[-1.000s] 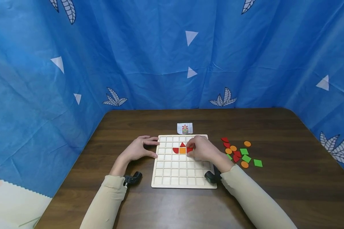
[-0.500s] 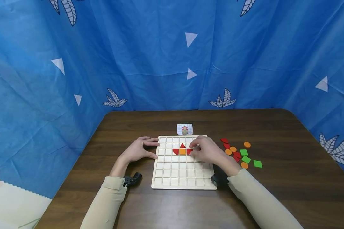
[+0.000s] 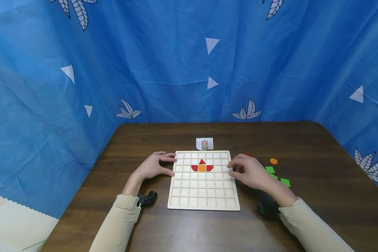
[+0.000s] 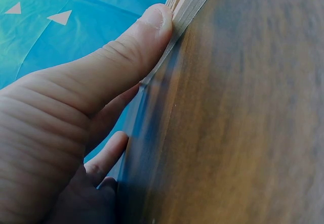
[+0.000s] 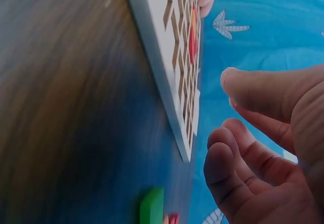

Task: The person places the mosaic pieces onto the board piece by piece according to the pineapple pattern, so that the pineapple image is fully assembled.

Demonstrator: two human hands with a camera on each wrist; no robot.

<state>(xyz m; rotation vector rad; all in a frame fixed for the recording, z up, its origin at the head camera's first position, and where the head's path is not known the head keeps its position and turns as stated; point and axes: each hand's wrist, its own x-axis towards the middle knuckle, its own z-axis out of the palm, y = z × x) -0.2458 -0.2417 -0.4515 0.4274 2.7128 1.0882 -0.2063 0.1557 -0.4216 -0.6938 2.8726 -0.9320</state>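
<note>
A pale wooden grid board (image 3: 202, 193) lies in the middle of the table. In its upper cells sit a red triangle (image 3: 202, 162), an orange square (image 3: 202, 168) below it, and a red quarter-round piece on the left (image 3: 194, 168) and another on the right (image 3: 209, 168). My left hand (image 3: 152, 166) rests at the board's left edge, thumb and fingers spread; the left wrist view shows the thumb (image 4: 147, 32) against that edge. My right hand (image 3: 250, 171) hovers by the board's right edge, a gap between thumb and fingers and nothing held, as the right wrist view confirms.
Behind the board lies a small printed card (image 3: 204, 144) with a coloured pattern. Loose pieces are right of the board: an orange disc (image 3: 273, 161), green pieces (image 3: 285, 182) and a red one (image 3: 249, 154), partly covered by my right hand. A blue curtain (image 3: 182, 63) surrounds the table.
My right hand has let go of the right red quarter-round piece and moved right, off the grid to the board's right side. My left hand has stayed at the left edge.
</note>
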